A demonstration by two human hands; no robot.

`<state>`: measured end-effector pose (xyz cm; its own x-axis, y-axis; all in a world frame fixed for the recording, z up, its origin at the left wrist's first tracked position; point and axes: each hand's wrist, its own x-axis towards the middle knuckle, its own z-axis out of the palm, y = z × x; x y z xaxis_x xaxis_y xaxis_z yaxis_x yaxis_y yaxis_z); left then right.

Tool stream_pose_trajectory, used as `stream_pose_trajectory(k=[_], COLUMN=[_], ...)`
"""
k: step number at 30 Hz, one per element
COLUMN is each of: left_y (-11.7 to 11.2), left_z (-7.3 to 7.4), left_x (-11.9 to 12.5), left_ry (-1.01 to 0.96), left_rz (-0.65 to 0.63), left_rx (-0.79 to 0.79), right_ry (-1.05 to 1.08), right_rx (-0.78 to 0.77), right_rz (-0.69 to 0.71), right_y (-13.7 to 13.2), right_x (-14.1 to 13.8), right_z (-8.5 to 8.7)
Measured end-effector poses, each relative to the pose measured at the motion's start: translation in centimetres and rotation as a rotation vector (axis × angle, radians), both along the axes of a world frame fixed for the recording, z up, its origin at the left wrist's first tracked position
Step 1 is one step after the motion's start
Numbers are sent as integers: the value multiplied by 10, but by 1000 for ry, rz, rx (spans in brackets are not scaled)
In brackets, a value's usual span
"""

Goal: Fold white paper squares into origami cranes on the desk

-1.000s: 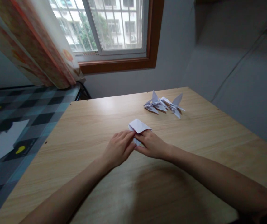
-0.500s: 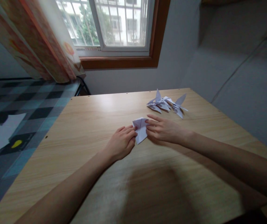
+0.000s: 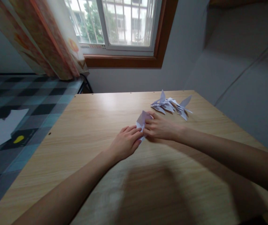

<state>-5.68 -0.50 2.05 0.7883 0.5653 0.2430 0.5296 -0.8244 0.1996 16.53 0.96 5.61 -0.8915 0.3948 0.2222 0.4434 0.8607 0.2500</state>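
Observation:
A small piece of folded white paper (image 3: 142,118) is on the wooden table (image 3: 96,115), between my two hands. My left hand (image 3: 127,142) rests over its lower left part, fingers pressing it down. From the right, my right hand (image 3: 158,126) grips the paper's right side with bent fingers, and a flap stands raised at the top. Fingers cover much of the lower part of the paper. Just beyond my right hand lie several folded white paper shapes with pointed wings (image 3: 163,103), bunched together.
To the left, a bed with a checked cover (image 3: 42,107) holds loose white paper sheets (image 3: 4,129). A window (image 3: 129,25) with a brown frame and a patterned curtain (image 3: 47,37) are behind the table. A cable (image 3: 241,73) runs along the right wall.
My right hand has closed in on the paper, its fingers now more bent. The paper's upper part has lifted into a raised flap. The camera view has shifted slightly.

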Motion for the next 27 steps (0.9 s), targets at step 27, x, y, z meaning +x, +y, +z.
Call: stream_pose_trajectory(k=[27], left_y=[-3], left_z=[-1], left_x=[-4], left_ry=[-109], left_rz=[66], left_rx=[44], right_ry=[549], right_rx=[-225], right_rz=[-389], right_y=[5], right_x=[7], right_z=[-58])
